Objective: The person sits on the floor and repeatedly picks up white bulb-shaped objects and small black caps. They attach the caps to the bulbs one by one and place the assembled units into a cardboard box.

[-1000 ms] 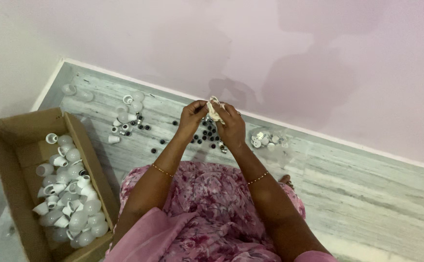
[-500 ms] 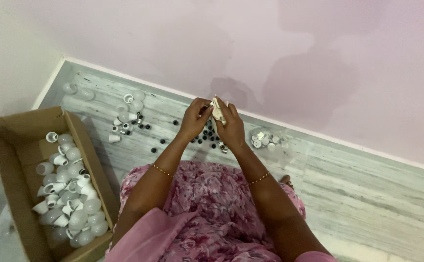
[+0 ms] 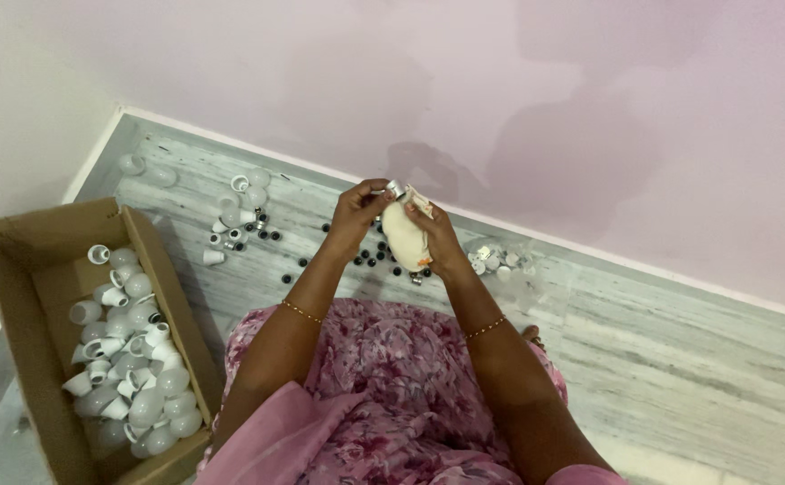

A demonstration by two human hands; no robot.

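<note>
My right hand grips a white bulb housing, held up over the floor with its rounded body facing me. My left hand pinches a small metal cap at the housing's top end. Both hands meet above a scatter of small black parts on the grey marble floor. My pink flowered clothing fills the lower middle of the view.
A cardboard box at the left holds several white bulb housings. More white housings and dark parts lie on the floor near the wall. A clear plastic bag with small white pieces lies to the right. The pink wall runs behind.
The housing in my right hand has turned so its broad white body now faces me. Both hands rose slightly, and my left fingers moved onto the cap at its top.
</note>
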